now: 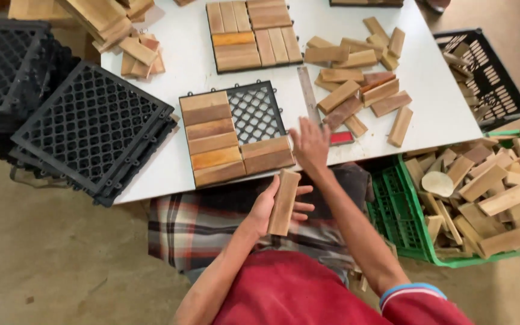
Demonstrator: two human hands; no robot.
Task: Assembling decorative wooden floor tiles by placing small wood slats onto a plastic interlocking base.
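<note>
Wooden slat [284,202] upright in left hand [270,204] grip, below right hand [309,144].

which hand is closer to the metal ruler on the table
Right. The right hand reaches over the table edge just below the ruler. The left hand is lower, off the table, holding a wood block.

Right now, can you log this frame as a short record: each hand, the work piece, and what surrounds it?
left hand: holds a wooden slat upright, below the table edge
right hand: open, fingers spread, over the table edge next to the half-filled tile
half-filled tile: black plastic grid, slats along its left and bottom, upper right bare
table: white; loose slats at right, a finished tile at the far side
green crate: on the floor at right, full of wood offcuts
black grid bases: stacked at left
</note>
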